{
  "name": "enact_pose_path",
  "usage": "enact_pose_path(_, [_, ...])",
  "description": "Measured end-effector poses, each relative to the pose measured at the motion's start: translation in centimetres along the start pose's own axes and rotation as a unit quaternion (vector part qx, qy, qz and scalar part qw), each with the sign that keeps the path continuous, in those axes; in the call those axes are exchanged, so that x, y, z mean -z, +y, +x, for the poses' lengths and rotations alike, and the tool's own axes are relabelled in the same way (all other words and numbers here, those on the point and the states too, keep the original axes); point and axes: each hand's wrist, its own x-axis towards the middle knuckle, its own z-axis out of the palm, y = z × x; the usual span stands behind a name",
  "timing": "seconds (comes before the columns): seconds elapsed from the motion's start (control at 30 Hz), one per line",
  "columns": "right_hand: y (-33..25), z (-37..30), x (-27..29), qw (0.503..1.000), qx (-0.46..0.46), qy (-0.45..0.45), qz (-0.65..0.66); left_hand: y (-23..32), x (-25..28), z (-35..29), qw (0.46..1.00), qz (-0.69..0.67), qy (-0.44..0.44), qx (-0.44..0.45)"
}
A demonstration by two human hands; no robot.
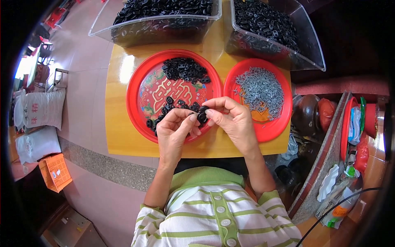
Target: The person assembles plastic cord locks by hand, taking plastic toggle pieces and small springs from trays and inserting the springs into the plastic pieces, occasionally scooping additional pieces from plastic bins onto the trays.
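A band of floor runs down the left, alongside the desk. Between the desk's left edge and the large red tray there is a strip of bare wood. Behind the tray stands a clear bin heaped with black parts, with a narrow gap of desk before a second clear bin, also full. The tray's left half offers bare printed surface; one cluster of black pieces lies toward its back right, another cluster toward the front, just by the hands. The smaller red plate, with its heap of grey screws, sits just beside the tray and reaches to about the desk's right edge.

The left hand has thumb and forefinger nearly together beside a black piece; whether they grip anything is too small to tell, and the other fingers curl beneath. The right hand pinches that black piece between thumb and forefinger, over the tray's front right rim.

The left forearm rises from the lower edge leaning slightly right, its wrist above the desk's front edge. The right forearm slants up and leftward, back of the hand toward the camera, so the two sets of fingertips face each other closely.
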Motion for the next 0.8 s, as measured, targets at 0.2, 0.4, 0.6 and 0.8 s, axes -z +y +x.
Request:
enact_pose_path(0.2, [0.6, 0.3, 0.7, 0.971, 0.177, 0.011, -0.16, 0.4, -0.1, 0.0, 0.997, -0.055, -0.024, 0.043])
enact_pose_path(0.4, [0.4, -0.2, 0.7, 0.998, -0.022, -0.019, 0.06, 0.4, -0.3, -0.1, 0.995, -0.079, -0.042, 0.046])
enact_pose_path(0.6, [0.2, -0.2, 0.7, 0.996, -0.003, -0.008, 0.089, 0.5, -0.1, -0.2, 0.996, -0.065, -0.04, 0.041])
enact_pose_path(0.8, [0.6, -0.3, 1.0, 0.997, 0.017, -0.013, 0.073, 0.6, -0.2, -0.2, 0.998, -0.036, -0.041, 0.025])
